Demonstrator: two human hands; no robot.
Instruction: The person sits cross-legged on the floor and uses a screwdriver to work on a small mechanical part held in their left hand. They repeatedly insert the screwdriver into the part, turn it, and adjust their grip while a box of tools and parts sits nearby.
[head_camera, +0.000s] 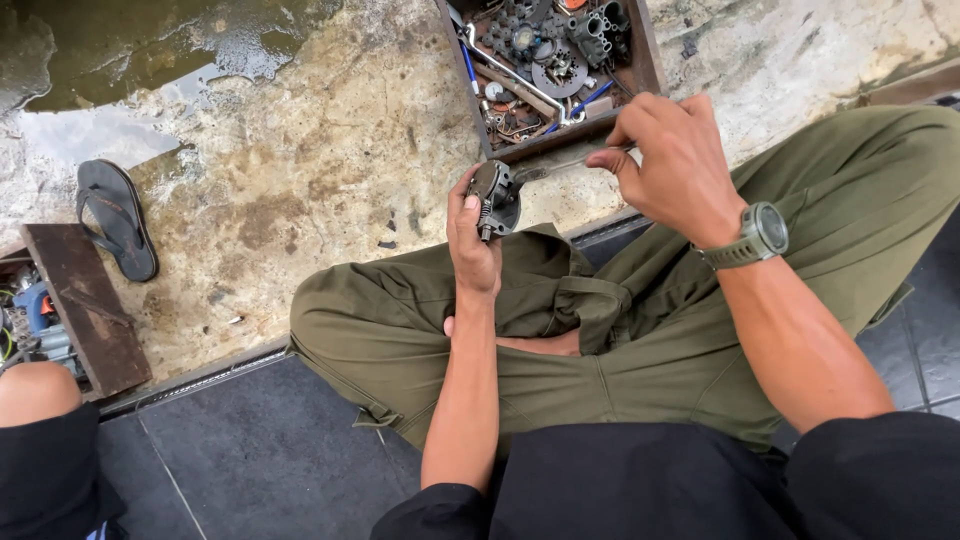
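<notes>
While seen from the head camera, looking down over crossed legs in olive trousers (620, 330): left hand (472, 245) wrapped around a small round metal engine part (495, 195), fingers closed on its rim and thumb across its face. Right hand (672, 160), pinched shut on a thin metal tool (560, 166), tip touching the part just beyond the left fingertips. Probably heavy, rigid, greasy; best gripped by the rim. Beyond the fingers, a wooden tray of parts (645, 60); far left, a sandal (118, 215).

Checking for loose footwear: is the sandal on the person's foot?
No: the sandal lies alone on the stained concrete floor, away from both hands.
</notes>
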